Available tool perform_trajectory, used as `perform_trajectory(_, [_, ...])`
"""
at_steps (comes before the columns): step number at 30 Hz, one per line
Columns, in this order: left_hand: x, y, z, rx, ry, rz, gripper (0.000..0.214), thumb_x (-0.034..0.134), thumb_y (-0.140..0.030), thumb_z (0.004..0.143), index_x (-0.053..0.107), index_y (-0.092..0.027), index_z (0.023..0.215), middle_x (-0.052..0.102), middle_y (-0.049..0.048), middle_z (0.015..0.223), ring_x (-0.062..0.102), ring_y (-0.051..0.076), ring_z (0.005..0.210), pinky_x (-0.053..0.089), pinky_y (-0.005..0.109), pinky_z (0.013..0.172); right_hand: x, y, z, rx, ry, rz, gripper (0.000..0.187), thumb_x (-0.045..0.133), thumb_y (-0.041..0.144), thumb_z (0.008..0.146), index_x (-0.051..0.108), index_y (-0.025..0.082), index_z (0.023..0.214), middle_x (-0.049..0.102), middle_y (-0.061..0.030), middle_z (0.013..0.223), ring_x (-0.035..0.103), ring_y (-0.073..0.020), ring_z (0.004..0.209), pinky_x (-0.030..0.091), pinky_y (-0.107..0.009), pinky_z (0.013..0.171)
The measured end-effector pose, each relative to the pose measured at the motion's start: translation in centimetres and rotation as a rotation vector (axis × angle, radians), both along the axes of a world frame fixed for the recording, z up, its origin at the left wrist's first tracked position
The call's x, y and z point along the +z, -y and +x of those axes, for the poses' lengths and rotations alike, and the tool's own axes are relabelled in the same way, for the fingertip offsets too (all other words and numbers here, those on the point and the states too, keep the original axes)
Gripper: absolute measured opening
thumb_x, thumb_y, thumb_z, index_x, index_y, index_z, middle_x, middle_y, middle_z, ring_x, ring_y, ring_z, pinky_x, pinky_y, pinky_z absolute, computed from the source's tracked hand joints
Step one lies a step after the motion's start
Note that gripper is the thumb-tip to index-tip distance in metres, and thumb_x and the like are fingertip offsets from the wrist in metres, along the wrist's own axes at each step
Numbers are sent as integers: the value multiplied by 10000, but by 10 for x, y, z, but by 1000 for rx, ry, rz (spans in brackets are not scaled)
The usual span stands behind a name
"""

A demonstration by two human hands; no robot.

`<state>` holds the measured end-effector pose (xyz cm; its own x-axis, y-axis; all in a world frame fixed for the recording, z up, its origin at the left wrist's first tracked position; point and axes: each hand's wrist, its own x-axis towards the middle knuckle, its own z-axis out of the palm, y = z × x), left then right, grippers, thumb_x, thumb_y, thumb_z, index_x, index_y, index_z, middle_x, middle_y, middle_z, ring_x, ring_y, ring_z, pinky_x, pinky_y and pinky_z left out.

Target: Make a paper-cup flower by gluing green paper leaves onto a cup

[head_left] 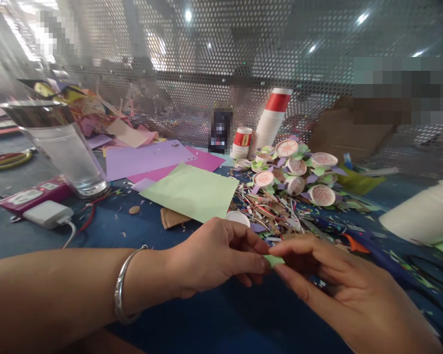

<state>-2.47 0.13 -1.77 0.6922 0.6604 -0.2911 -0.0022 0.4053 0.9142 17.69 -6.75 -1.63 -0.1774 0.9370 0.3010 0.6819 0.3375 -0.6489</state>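
Observation:
Between my two hands is a small piece of light green paper (274, 260). My left hand (221, 255), below a silver bangle on the wrist, pinches its left end between thumb and fingers. The thumb and forefinger of my right hand (335, 280) close on its right end. Just beyond my left hand lies a light green sheet of paper (194, 191), over purple and magenta sheets. Beside my fingers a white round disc or cup bottom (238, 219) shows in part. Past it are several small cup-bottom turtles (294, 167) with green and purple paper parts.
A tall glass of water (66, 152) stands at the left, near a purple power strip (33, 196) with a white charger. Stacked paper cups (271, 120) and a phone (220, 130) stand by the perforated metal screen. Paper scraps (269, 209) and a blue-handled tool (376, 250) lie right of centre.

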Motion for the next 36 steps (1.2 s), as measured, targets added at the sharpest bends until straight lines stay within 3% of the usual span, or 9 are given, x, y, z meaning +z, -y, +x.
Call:
perform_trajectory(7, [-1,0,2,53,26,44,365,939,-308,649,677,-129,829,677,-32,654,637,81,621,522,206,638,-2,1,-3,-95,-147,-72,203,694,434,921,728,297,1067,799,15,853,763,-165,683,633,-221,614])
perform_trajectory(11, [-1,3,4,142,78,81,270,868,-284,764,672,-116,844,685,-13,687,626,70,629,482,183,619,0,-1,0,-111,-155,-128,278,704,485,910,712,280,1099,807,-12,905,773,-180,707,638,-233,599])
perform_trajectory(16, [-1,7,2,130,-2,339,110,761,-217,833,703,-127,861,665,-12,713,573,73,649,446,193,615,4,1,-2,-72,-188,-212,243,662,505,934,705,286,1032,796,1,835,760,-177,678,600,-227,538])
perform_trajectory(20, [2,10,1,115,-152,541,75,731,-207,838,735,-138,866,642,-26,697,518,62,626,398,185,575,6,1,-5,-130,-133,-129,207,646,488,937,718,293,928,742,33,698,710,-159,598,506,-213,445])
perform_trajectory(22, [2,9,1,92,-167,527,103,737,-235,839,729,-146,890,664,-16,729,560,77,649,428,193,589,6,-1,-4,-114,-47,-77,177,645,446,945,720,294,897,723,47,671,687,-142,565,504,-214,470])
perform_trajectory(27, [0,4,-1,-67,-95,243,312,827,-402,778,646,-148,797,645,-14,674,618,110,616,525,235,613,6,-3,2,-50,21,-57,173,615,405,977,697,290,877,731,64,696,687,-114,578,519,-201,547])
perform_trajectory(29, [1,3,-3,-97,-126,267,350,826,-441,785,636,-147,763,630,-15,643,613,108,604,517,221,592,7,-2,3,-48,5,-75,191,605,417,984,692,288,874,724,63,685,683,-114,579,517,-199,546])
perform_trajectory(33, [6,4,-3,26,-134,398,356,695,-494,913,640,-155,819,629,-14,691,600,96,629,510,192,569,8,0,4,-57,-49,-68,194,626,418,967,710,284,854,704,59,641,658,-112,547,499,-185,509])
perform_trajectory(36, [7,5,-1,67,-61,360,293,692,-429,934,639,-149,867,646,-15,735,605,80,651,505,166,573,10,-1,3,-55,-74,-68,199,636,419,962,719,281,846,702,56,633,652,-111,547,500,-179,513])
